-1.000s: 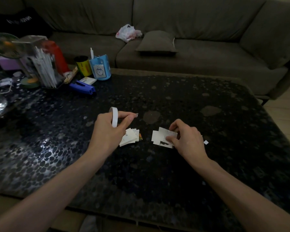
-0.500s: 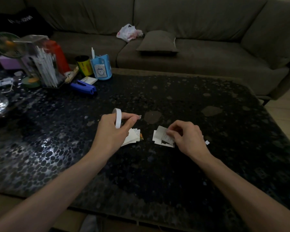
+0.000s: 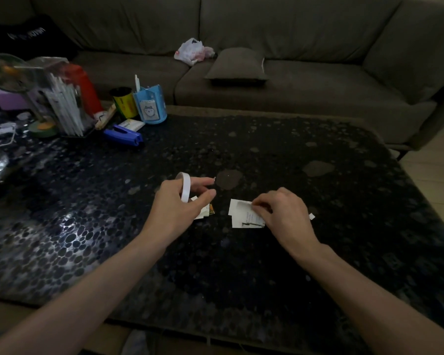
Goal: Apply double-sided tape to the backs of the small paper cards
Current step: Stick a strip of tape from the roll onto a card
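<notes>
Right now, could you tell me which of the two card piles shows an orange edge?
The stack beside the left hand, below the tape roll; the pile at the right hand shows only white and grey.

white tape roll [image 3: 185,187] upright, paper cards [image 3: 244,213] flat

Dark pebble-pattern table [image 3: 267,265]; clutter bunched at 10 o'clock: blue pen holder [image 3: 150,105], yellow can [image 3: 123,102] just beside it, blue stapler [image 3: 123,135] in front, red bottle [image 3: 81,85], clear holder of white sticks [image 3: 62,106], green roll [image 3: 42,128]. Small fan [image 3: 7,73] and purple box [image 3: 7,101] at far 9-10 o'clock. Grey sofa [image 3: 305,29] across 12 o'clock, with cushion [image 3: 237,64] and white plastic bag [image 3: 191,51] on the seat.
</notes>
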Tool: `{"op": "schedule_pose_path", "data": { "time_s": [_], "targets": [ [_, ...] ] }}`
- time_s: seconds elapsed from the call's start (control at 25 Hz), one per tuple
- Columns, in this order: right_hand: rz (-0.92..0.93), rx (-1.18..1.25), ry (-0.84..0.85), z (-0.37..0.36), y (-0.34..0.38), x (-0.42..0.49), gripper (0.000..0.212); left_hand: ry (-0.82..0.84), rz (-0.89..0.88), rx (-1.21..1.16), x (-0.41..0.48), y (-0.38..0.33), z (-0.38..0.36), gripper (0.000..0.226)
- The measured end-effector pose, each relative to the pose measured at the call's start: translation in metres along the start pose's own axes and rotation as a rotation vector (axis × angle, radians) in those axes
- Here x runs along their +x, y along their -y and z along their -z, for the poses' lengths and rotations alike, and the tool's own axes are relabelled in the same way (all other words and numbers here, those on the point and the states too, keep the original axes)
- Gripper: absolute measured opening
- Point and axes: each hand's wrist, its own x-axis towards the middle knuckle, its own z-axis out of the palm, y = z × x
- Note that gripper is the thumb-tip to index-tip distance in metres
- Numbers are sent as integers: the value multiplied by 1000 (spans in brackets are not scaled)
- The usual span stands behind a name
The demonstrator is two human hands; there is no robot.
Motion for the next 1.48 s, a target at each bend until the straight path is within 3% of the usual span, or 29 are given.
{"op": "schedule_pose_path", "data": {
  "time_s": [0.36, 0.56, 0.76, 0.92, 1.12, 1.24, 1.36, 1.48],
  "targets": [
    [103, -115, -74, 3, 5, -1, 15, -6, 14, 18, 2, 1, 6, 25],
    [-186, 507, 94, 10, 10, 8, 19, 5, 30, 14, 3, 3, 6, 30],
    [-103, 740, 131, 20, 17, 1, 22, 90, 90, -9, -1, 5, -6, 59],
    [-83, 856, 129, 28, 19, -5, 20, 130, 116, -31, -1, 2, -14, 59],
    [-216, 890, 189, 29, 12, -16, 3, 150, 129, -107, -5, 1, -19, 59],
    [-252, 800, 177, 29, 13, -25, 13, 161, 157, -145, -10, 2, -25, 60],
    [-380, 906, 206, 34, 13, -31, 27, 149, 210, -187, -11, 2, -26, 59],
    [-465, 1009, 264, 34, 11, -34, 17, 184, 242, -188, -14, 3, -23, 59]
  ]
}}
